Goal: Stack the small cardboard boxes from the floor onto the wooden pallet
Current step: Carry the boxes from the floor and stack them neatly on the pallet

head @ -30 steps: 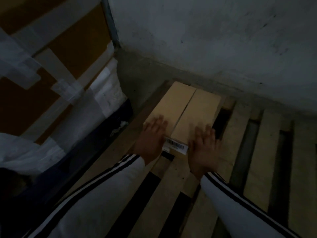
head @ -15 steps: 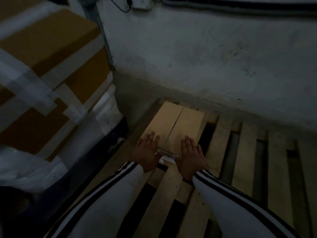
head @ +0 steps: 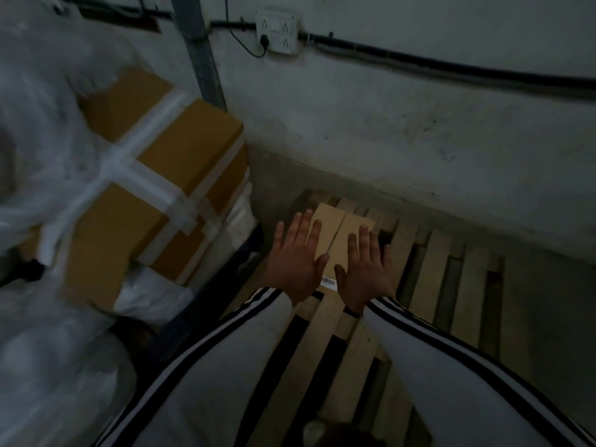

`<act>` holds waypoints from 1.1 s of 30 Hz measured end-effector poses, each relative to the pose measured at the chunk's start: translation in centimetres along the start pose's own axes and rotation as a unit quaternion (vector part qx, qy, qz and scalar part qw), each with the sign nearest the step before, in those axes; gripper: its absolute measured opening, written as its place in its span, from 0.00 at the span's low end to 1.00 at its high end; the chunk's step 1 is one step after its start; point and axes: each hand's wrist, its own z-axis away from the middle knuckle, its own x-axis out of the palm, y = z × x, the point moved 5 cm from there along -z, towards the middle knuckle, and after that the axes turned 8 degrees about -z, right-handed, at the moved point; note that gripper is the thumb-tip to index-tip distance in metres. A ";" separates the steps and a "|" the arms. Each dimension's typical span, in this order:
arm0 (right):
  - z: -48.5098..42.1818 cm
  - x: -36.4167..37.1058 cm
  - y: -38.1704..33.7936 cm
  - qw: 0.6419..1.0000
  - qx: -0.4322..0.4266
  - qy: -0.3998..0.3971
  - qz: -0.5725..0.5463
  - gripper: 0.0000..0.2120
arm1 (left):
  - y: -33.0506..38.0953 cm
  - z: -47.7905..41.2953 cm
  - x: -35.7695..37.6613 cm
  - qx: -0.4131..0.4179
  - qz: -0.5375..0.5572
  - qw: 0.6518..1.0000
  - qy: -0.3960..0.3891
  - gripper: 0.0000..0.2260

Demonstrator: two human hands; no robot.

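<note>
A small box (head: 333,225) lies flat on the pallet (head: 429,269), at the pallet's far left corner, close to the wall (head: 387,130). Its top flaps meet in a seam running lengthwise, and a white barcode label (head: 329,281) sits on its near end. Both hands are over the box with palms down. The left hand (head: 295,262) covers the box's left edge and the right hand (head: 367,266) its right side, with the seam and label showing between them. Neither grip is closed: the fingers are straight and spread, curled round nothing. Whether the palms press on the cardboard or hang just above it cannot be told. White sleeves with dark stripes, left (head: 225,350) and right (head: 451,366), reach in over the pallet's near slats. Left of the pallet stands a large brown carton (head: 180,162) crossed with pale tape, among white plastic-wrapped bundles (head: 48,108). On the wall above the pallet is a socket (head: 277,32), with a dark cable (head: 451,64) running off to its right and a grey post (head: 200,53) to its left.
</note>
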 end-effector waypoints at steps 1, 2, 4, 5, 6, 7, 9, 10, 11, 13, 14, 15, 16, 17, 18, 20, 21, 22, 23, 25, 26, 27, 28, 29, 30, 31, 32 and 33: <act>1.3 -2.0 -0.6 1.000 0.001 0.000 -0.002 0.36 | 0.0 1.0 -2.0 0.004 0.003 1.000 -0.007 0.31; 2.9 -4.4 -1.2 1.000 0.007 -0.001 -0.004 0.36 | 0.1 2.2 -4.2 0.004 0.003 1.000 -0.019 0.32; 6.2 -8.9 -2.5 1.000 0.012 -0.005 -0.003 0.36 | 0.1 4.8 -8.8 0.001 0.001 1.000 -0.032 0.32; 7.8 -11.0 -3.2 1.000 0.012 -0.007 -0.003 0.36 | 0.1 6.1 -11.0 0.001 0.004 0.999 -0.032 0.32; 10.1 -13.5 -3.9 1.000 0.015 -0.008 -0.004 0.36 | 0.1 7.7 -13.8 -0.003 0.011 0.999 -0.033 0.32; 11.7 -15.2 -4.5 1.000 0.014 -0.008 -0.003 0.36 | 0.2 8.9 -15.7 -0.001 0.017 0.999 -0.029 0.32; 15.9 -18.6 -5.5 1.000 0.018 -0.019 -0.003 0.35 | 0.2 11.9 -20.1 0.000 0.025 0.999 -0.027 0.32; 17.7 -19.7 -6.0 1.000 0.021 -0.023 -0.007 0.35 | 0.3 13.2 -21.9 0.000 0.028 0.999 -0.027 0.32; 19.7 -20.8 -6.4 0.999 0.024 -0.021 -0.011 0.35 | 0.3 14.6 -23.7 -0.002 0.029 0.999 -0.027 0.33; 23.2 -22.7 -7.4 0.999 0.023 -0.017 -0.016 0.35 | 0.3 17.1 -26.9 -0.005 0.034 0.999 -0.034 0.33; 24.8 -23.3 -7.8 0.999 0.022 -0.018 -0.020 0.35 | 0.3 18.3 -28.4 -0.009 0.037 0.999 -0.038 0.33; 26.2 -23.9 -8.1 0.999 0.019 -0.023 -0.021 0.34 | 0.3 19.4 -29.5 -0.010 0.037 0.998 -0.040 0.33; 27.7 -24.3 -8.5 0.999 0.014 -0.028 -0.022 0.34 | 0.2 20.6 -30.5 -0.013 0.033 0.998 -0.042 0.33; 29.1 -24.8 -8.9 0.999 0.009 -0.032 -0.022 0.34 | 0.1 22.0 -31.4 -0.016 0.027 0.999 -0.041 0.33; 30.3 -25.3 -9.3 0.999 0.002 -0.033 -0.021 0.33 | -0.1 23.1 -32.1 -0.017 0.025 0.999 -0.038 0.32; 32.8 -26.0 -10.3 0.999 -0.011 -0.033 -0.017 0.33 | -0.3 25.8 -33.3 -0.027 0.027 0.999 -0.030 0.32; 33.3 -26.2 -10.5 0.999 -0.015 -0.028 -0.018 0.33 | -0.3 26.5 -33.6 -0.031 0.030 0.999 -0.025 0.33; 34.4 -26.3 -10.9 0.999 -0.020 -0.028 -0.020 0.33 | -0.3 27.9 -34.0 -0.039 0.033 0.998 -0.025 0.33; 35.5 -26.2 -11.3 0.999 -0.029 -0.033 -0.024 0.33 | -0.3 29.3 -34.2 -0.046 0.032 0.998 -0.028 0.34; 37.5 -25.6 -12.2 0.997 -0.050 -0.042 -0.031 0.34 | -0.3 32.2 -34.3 -0.068 0.028 0.996 -0.042 0.34; 38.4 -25.1 -12.7 0.997 -0.060 -0.048 -0.033 0.34 | -0.4 33.8 -34.2 -0.082 0.031 0.995 -0.050 0.34; 39.4 -24.6 -13.1 0.996 -0.066 -0.056 -0.033 0.34 | -0.4 35.4 -34.0 -0.096 0.039 0.993 -0.057 0.35; 40.1 -24.1 -13.5 0.995 -0.072 -0.063 -0.032 0.34 | -0.4 36.7 -33.8 -0.111 0.048 0.990 -0.068 0.36; 41.3 -23.3 -14.3 0.993 -0.089 -0.075 -0.023 0.34 | -0.6 38.9 -33.4 -0.134 0.053 0.986 -0.082 0.37; 42.2 -22.7 -14.8 0.991 -0.102 -0.087 -0.016 0.34 | -0.7 40.6 -33.1 -0.151 0.059 0.982 -0.094 0.36; 43.4 -22.0 -15.5 0.987 -0.120 -0.105 -0.005 0.34 | -0.8 42.8 -32.9 -0.172 0.059 0.978 -0.104 0.35; 44.7 -21.3 -16.4 0.982 -0.142 -0.122 0.008 0.34 | -0.8 45.0 -32.7 -0.193 0.058 0.973 -0.116 0.34; 46.2 -20.4 -17.2 0.977 -0.164 -0.138 0.016 0.34 | -0.8 47.4 -32.4 -0.216 0.066 0.966 -0.129 0.33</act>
